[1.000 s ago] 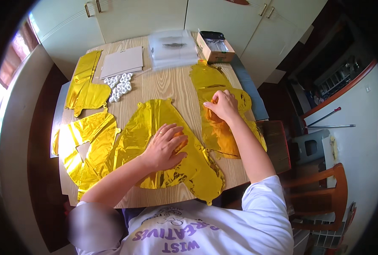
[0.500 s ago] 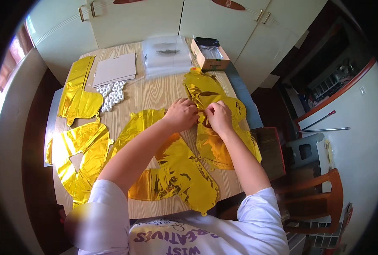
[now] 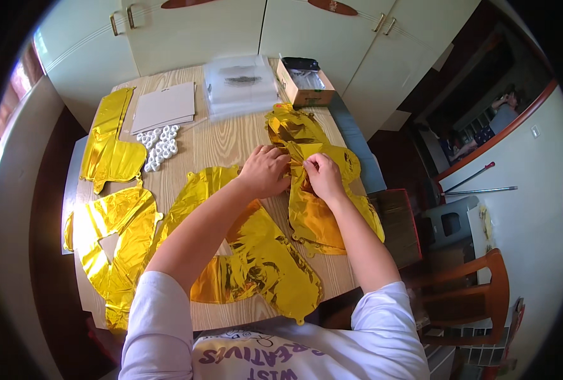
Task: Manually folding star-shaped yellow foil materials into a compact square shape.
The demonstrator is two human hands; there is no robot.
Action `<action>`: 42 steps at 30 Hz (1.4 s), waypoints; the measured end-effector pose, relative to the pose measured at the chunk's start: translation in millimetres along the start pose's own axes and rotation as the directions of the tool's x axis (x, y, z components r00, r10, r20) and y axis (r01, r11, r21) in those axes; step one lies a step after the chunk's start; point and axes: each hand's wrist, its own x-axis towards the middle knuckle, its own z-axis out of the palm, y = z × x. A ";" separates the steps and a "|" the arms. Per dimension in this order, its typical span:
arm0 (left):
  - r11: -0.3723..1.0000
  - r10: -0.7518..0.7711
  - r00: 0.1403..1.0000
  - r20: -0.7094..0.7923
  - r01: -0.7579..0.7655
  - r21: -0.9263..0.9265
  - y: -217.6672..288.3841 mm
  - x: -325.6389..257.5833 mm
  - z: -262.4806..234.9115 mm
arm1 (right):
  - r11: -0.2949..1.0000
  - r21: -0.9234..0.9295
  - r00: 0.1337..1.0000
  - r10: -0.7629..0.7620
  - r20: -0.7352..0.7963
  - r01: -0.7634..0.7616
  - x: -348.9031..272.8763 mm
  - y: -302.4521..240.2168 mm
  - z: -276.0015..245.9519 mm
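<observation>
Far L on desk (image 3: 205,144), upper gold foil pc (image 3: 107,142) above lower gold foil pc (image 3: 126,215); white rings (image 3: 159,147) just below grey card (image 3: 166,107); mid gold foil pc (image 3: 262,253), partly under L forearm (image 3: 199,234); L hand (image 3: 265,171) at L edge of R gold foil pc (image 3: 314,220), w/ grip curled, can't tell if clamped; R hand (image 3: 325,177) over same pc, R side of desk, w/ thumb & finger grip pinched tog. on foil.
</observation>
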 end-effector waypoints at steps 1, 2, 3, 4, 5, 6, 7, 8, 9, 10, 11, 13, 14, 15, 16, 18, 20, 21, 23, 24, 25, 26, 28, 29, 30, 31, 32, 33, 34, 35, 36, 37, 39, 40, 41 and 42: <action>0.999 -0.029 1.000 -0.004 0.029 -0.023 -0.1 0.0 0.6 | 1.000 0.000 1.000 0.002 -0.004 -0.002 -0.2 -0.5 0.8; 0.997 -0.053 0.999 -0.008 0.053 -0.049 4.2 2.9 -3.3 | 1.000 -0.004 1.000 0.006 -0.011 -0.006 0.2 0.3 -0.1; 0.994 -0.077 0.997 -0.010 0.076 -0.074 7.9 5.3 -6.0 | 1.000 -0.018 1.000 0.015 -0.001 -0.015 0.4 0.8 -0.4; 0.991 -0.078 0.996 -0.037 0.074 -0.111 9.1 6.9 -3.9 | 0.999 -0.032 1.000 0.024 0.009 -0.024 0.5 0.9 -0.2; 0.987 -0.082 0.995 -0.063 0.072 -0.146 9.6 7.4 -2.2 | 0.999 -0.044 0.999 0.032 0.019 -0.032 1.0 -0.5 0.6; 0.981 -0.085 0.992 -0.088 0.068 -0.181 9.8 7.4 -0.9 | 0.998 -0.035 0.999 0.044 0.015 -0.043 1.5 -2.1 1.4; 0.989 -0.095 0.989 -0.110 0.081 -0.125 9.9 6.9 0.3 | 0.998 -0.027 0.998 0.056 0.011 -0.056 2.0 -3.9 2.4; 0.993 -0.098 0.986 -0.133 0.088 -0.074 13.3 8.9 1.1 | 0.997 -0.025 0.997 0.072 0.001 -0.072 1.9 -3.0 0.8; 0.995 -0.097 0.983 -0.157 0.095 -0.024 16.6 10.4 1.7 | 0.998 -0.017 0.998 0.053 -0.030 -0.054 1.8 -2.7 0.4; 0.996 -0.088 0.983 -0.161 0.088 -0.004 18.2 10.7 1.0 | 0.997 -0.005 0.996 0.080 -0.030 -0.080 1.6 -2.5 0.3; 0.997 -0.073 0.983 -0.167 0.076 0.010 18.5 11.2 1.8 | 0.997 0.011 0.996 0.079 -0.036 -0.079 1.8 -1.4 1.6; 0.999 -0.029 0.981 -0.191 0.032 0.012 23.0 13.8 4.7 | 0.993 0.015 0.993 0.115 -0.015 -0.115 2.3 0.8 -0.6; 1.000 -0.014 0.977 -0.213 0.017 0.013 20.6 11.9 4.0 | 0.990 0.017 0.990 0.139 0.020 -0.139 6.1 -1.5 1.3; 1.000 0.007 0.969 -0.246 -0.007 -0.001 12.8 9.4 8.4 | 0.990 0.008 0.990 0.141 0.022 -0.141 9.4 -5.4 4.2; 1.000 0.022 0.960 -0.278 -0.026 -0.011 4.9 6.5 12.8 | 0.990 0.005 0.990 0.140 0.028 -0.140 11.7 -10.1 7.8; 1.000 -0.001 0.969 -0.246 -0.006 -0.028 1.7 5.6 16.9 | 0.984 0.009 0.982 0.179 0.060 -0.180 12.7 -16.6 6.1; 0.999 -0.009 0.973 -0.229 0.000 -0.042 5.8 8.4 19.8 | 0.972 -0.052 0.965 0.233 0.121 -0.229 12.8 -18.8 -2.8; 0.999 -0.009 0.973 -0.229 -0.002 -0.048 8.7 10.2 20.4 | 0.968 -0.074 0.960 0.248 0.128 -0.240 12.3 -19.0 -6.0; 0.999 -0.006 0.974 -0.225 -0.003 -0.040 12.5 11.5 19.1 | 0.965 -0.097 0.958 0.256 0.131 -0.244 12.4 -20.1 -7.8; 0.999 -0.017 0.975 -0.220 0.009 -0.036 12.7 11.3 20.8 | 0.966 -0.105 0.961 0.249 0.124 -0.237 12.1 -19.8 -8.4; 0.999 -0.028 0.976 -0.216 0.022 -0.032 12.8 11.3 22.9 | 0.967 -0.113 0.963 0.241 0.118 -0.229 12.1 -19.3 -9.1; 0.999 -0.046 0.977 -0.210 0.042 -0.023 11.2 9.8 21.3 | 0.969 -0.114 0.966 0.230 0.118 -0.217 12.8 -24.1 -7.9; 0.998 -0.056 0.976 -0.212 0.047 -0.047 10.0 8.9 20.2 | 0.967 -0.126 0.963 0.238 0.124 -0.222 15.1 -30.9 -9.7; 0.997 -0.074 0.975 -0.211 0.065 -0.053 7.8 3.7 17.8 | 0.968 -0.129 0.962 0.233 0.142 -0.216 16.7 -36.3 -10.4; 0.995 -0.094 0.983 -0.159 0.088 -0.044 3.9 0.2 17.0 | 0.972 -0.125 0.960 0.221 0.171 -0.201 18.2 -42.2 -7.1; 0.993 -0.117 0.987 -0.107 0.114 -0.035 1.2 1.8 18.3 | 0.972 -0.112 0.958 0.225 0.179 -0.207 20.0 -41.1 -6.3; 0.987 -0.159 0.987 -0.029 0.157 -0.038 15.3 5.7 11.5 | 0.967 -0.114 0.938 0.249 0.242 -0.227 19.7 -33.1 -9.1; 0.982 -0.188 0.982 0.017 0.189 -0.027 18.8 8.0 9.0 | 0.973 -0.156 0.953 0.200 0.226 -0.168 18.2 -31.3 -10.8; 0.976 -0.219 0.975 0.038 0.219 0.005 17.6 9.3 9.6 | 0.969 -0.168 0.941 0.221 0.256 -0.181 21.9 -37.7 -12.9; 0.974 -0.226 0.973 0.042 0.226 -0.001 22.0 8.5 5.5 | 0.958 -0.184 0.919 0.268 0.289 -0.222 22.4 -45.0 -17.1; 0.977 -0.209 0.978 0.024 0.210 -0.033 21.3 8.2 5.4 | 0.947 -0.251 0.920 0.270 0.284 -0.200 23.0 -46.3 -19.2; 0.977 -0.214 0.976 0.040 0.215 -0.016 14.8 7.7 9.3 | 0.920 -0.333 0.908 0.306 0.286 -0.206 25.2 -51.4 -16.5; 0.977 -0.214 0.974 0.071 0.214 0.010 16.7 8.5 3.5 | 0.867 -0.431 0.883 0.386 0.266 -0.249 30.6 -65.7 -15.2; 0.976 -0.217 0.973 0.078 0.216 0.021 12.9 7.4 4.6 | 0.846 -0.450 0.860 0.434 0.269 -0.286 33.6 -73.2 -15.2; 0.975 -0.220 0.974 0.055 0.221 -0.014 15.3 8.7 6.6 | 0.851 -0.445 0.872 0.419 0.252 -0.280 34.2 -68.5 -15.9; 0.973 -0.227 0.973 0.033 0.228 -0.045 16.1 8.7 8.0 | 0.858 -0.436 0.884 0.401 0.239 -0.271 35.3 -60.2 -13.5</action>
